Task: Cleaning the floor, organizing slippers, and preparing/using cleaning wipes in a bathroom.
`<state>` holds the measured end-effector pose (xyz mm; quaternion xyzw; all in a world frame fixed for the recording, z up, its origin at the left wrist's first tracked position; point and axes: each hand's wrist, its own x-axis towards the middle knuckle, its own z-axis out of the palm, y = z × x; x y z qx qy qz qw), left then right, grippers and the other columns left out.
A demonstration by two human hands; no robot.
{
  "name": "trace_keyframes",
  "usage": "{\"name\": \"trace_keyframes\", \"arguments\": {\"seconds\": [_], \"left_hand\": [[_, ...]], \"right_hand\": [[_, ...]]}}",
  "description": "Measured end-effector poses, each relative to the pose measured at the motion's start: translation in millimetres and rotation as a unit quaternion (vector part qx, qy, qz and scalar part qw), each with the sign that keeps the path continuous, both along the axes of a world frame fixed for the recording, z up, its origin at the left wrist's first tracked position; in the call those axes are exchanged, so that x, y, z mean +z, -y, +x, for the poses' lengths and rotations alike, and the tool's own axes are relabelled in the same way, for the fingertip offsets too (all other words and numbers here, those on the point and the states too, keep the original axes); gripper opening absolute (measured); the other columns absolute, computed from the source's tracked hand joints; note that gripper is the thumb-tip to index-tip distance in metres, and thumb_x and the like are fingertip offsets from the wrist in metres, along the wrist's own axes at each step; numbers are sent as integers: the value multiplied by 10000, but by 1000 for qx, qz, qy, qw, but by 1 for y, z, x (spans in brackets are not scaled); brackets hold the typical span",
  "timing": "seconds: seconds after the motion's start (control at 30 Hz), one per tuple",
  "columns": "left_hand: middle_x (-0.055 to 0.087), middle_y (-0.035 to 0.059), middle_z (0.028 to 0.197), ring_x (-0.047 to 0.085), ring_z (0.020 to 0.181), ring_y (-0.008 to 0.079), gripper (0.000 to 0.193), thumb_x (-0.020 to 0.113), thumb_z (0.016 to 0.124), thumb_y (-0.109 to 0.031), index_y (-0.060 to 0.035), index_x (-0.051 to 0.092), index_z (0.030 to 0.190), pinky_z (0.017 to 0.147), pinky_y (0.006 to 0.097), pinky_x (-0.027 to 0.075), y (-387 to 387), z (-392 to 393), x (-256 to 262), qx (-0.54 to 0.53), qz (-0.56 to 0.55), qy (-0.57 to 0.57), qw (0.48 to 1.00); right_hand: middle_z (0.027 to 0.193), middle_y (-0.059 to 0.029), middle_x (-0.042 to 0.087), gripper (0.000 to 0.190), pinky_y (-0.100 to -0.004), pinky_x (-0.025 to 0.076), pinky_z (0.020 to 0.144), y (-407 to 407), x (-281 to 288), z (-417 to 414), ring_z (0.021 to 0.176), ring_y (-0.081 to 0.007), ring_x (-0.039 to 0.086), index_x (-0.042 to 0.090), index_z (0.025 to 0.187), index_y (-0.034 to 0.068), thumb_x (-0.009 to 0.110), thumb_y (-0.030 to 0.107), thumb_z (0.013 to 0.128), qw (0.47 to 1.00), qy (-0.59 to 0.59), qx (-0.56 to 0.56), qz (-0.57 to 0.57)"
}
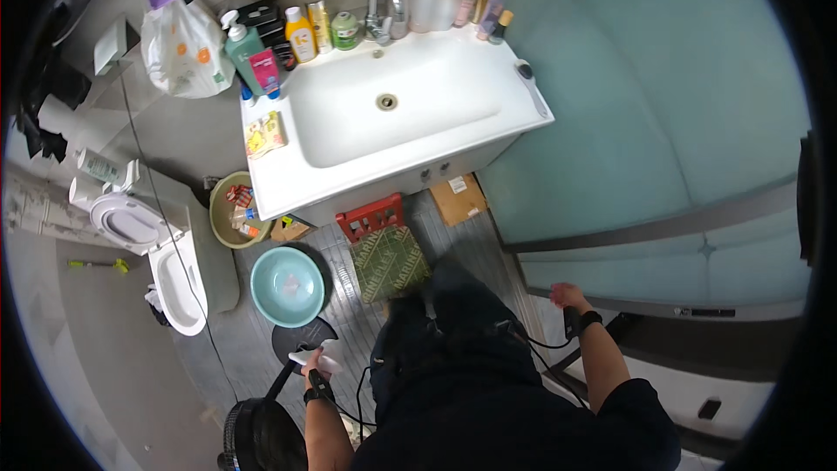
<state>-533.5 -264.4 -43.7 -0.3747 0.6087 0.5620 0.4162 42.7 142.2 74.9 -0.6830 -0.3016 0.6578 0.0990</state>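
My left hand [314, 362] grips a crumpled white cloth or tissue [332, 354] above the floor, over the round black base [292, 340] of a standing fan. My right hand [567, 296] hangs by the frosted glass partition [647, 275] with nothing visible in it; its fingers look loosely bent. In front of me stands a white washbasin [392, 137] with a chrome faucet [386, 6]. Below it is a small red chair [371, 217] whose seat is covered by a green printed board [390, 264]. A light-blue plastic basin [288, 286] sits to the left.
A white toilet [178, 284] with its lid raised is at left, beside a waste bin [225, 219] holding wrappers. The black fan head [265, 435] is near my left forearm. Bottles [302, 36] line the counter's back edge. A cardboard box [459, 199] lies under the vanity.
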Motion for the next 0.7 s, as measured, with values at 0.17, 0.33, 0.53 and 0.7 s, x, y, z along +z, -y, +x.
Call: {"name": "trace_keyframes", "arguments": {"seconds": [0.17,0.33,0.53,0.7], "left_hand": [[478,131,1107,464,1029,376,614,688,585,2,-96,402,1119,781,644,354,-59,16,59,-21,-46,-22,998],[450,123,1074,518,928,326,660,586,633,82,-113,281,1185,747,536,447,-94,30,75,72,-31,-87,993],[509,120,1034,542,894,266,416,486,755,25,-30,373,1151,739,374,474,-156,69,95,224,107,-112,962],[528,92,1024,548,882,209,374,498,797,-5,-47,406,1157,731,320,462,-266,81,170,154,145,-201,956]], "right_hand": [[739,-25,571,224,-234,449,570,-116,50,-131,650,-115,539,553,1013,50,513,160,821,973,54,160,160],[757,-31,557,210,-222,447,605,-258,121,-296,653,-99,525,528,1018,12,492,82,824,874,-54,356,325],[769,-104,598,279,-277,467,624,-401,126,-451,689,-168,589,516,1038,12,537,119,781,771,-73,467,428],[813,-174,595,309,-334,470,634,-465,122,-549,715,-310,592,495,1065,27,525,95,765,705,-66,444,549]]}}
